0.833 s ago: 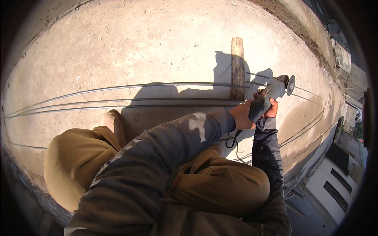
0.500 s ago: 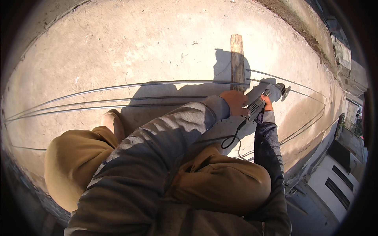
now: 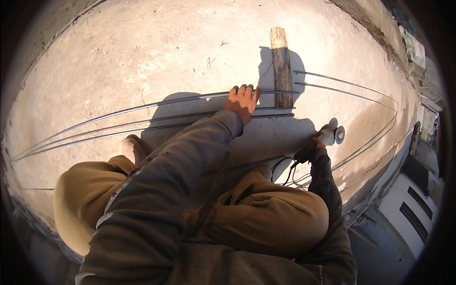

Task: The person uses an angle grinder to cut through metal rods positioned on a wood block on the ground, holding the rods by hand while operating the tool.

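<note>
My left hand (image 3: 242, 103) reaches out over the concrete, its fingers curled over the farthest of several long thin steel rods (image 3: 185, 98). The rods run from the far left, and the gripped one crosses a rough wooden board (image 3: 281, 61) near its right end. To the right, my right hand (image 3: 318, 142) is closed on an angle grinder (image 3: 327, 137) held low beside my knee. Its round disc (image 3: 339, 135) points away to the right. Shadow hides most of the grinder's body and the fingers' exact hold.
Two separate rod ends (image 3: 332, 86) lie right of the board, their rods bending back toward me on the right. A black cord (image 3: 284, 176) loops below the grinder. The concrete slab (image 3: 118, 57) ends at a raised edge (image 3: 370, 28) on the far right.
My left hand has left the grinder and moved left onto the rod. My right hand has lowered the grinder toward me and turned it. The nearer rods now show ends right of the left hand.
</note>
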The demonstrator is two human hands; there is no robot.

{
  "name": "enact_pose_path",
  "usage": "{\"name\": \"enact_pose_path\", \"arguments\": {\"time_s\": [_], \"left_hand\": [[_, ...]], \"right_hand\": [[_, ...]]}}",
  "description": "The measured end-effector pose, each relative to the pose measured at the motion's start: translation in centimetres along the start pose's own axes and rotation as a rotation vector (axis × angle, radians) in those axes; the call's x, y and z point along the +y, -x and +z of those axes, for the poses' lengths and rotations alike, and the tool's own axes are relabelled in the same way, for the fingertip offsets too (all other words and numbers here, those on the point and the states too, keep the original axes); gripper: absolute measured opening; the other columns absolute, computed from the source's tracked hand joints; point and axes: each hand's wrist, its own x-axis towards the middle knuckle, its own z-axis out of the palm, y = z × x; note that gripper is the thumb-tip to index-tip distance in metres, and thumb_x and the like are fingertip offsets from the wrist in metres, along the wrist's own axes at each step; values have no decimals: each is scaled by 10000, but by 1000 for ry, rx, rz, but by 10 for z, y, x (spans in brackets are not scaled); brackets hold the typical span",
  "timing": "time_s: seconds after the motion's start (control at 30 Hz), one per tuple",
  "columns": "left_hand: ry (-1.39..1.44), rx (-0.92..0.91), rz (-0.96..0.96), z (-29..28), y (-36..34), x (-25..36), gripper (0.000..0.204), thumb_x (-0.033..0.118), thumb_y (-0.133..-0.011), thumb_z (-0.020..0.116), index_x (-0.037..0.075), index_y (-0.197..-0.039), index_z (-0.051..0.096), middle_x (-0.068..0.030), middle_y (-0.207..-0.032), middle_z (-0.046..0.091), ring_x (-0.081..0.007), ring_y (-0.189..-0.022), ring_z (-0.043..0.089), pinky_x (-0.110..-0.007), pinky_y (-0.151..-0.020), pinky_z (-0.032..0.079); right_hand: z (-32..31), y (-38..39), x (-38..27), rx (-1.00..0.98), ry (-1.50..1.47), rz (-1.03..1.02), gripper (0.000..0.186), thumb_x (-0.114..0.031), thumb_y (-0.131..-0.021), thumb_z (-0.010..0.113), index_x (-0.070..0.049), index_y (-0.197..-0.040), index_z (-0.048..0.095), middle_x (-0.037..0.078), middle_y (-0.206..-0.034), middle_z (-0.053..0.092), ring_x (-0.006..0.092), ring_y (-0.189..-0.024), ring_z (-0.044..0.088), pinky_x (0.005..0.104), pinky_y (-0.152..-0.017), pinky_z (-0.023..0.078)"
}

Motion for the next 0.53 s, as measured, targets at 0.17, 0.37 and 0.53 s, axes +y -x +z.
{"name": "enact_pose_path", "arguments": {"time_s": [0.17,0.37,0.53], "left_hand": [[16,117,55,17,6,5,653,124,-644,617,26,-1242,376,-132,-1126,481,-258,-1039,463,-370,-842,379],[-1,114,85,20,23,21,452,118,-695,543,21,-1130,464,-100,-981,500,-228,-962,477,-357,-808,385],[-29,115,131,25,27,25,460,126,-698,538,24,-1137,445,-92,-964,495,-223,-943,478,-388,-843,358]], "right_hand": [[6,1,-26,26,144,-188,416,-271,-611,726,-25,-923,603,65,-828,615,208,-727,585,306,-651,471],[61,32,-58,412,-174,-162,318,-259,-630,720,-16,-816,635,73,-789,602,207,-672,556,320,-659,462],[50,-9,-47,426,-147,-280,338,-246,-672,686,-15,-911,630,66,-839,621,220,-688,566,325,-675,465]]}}
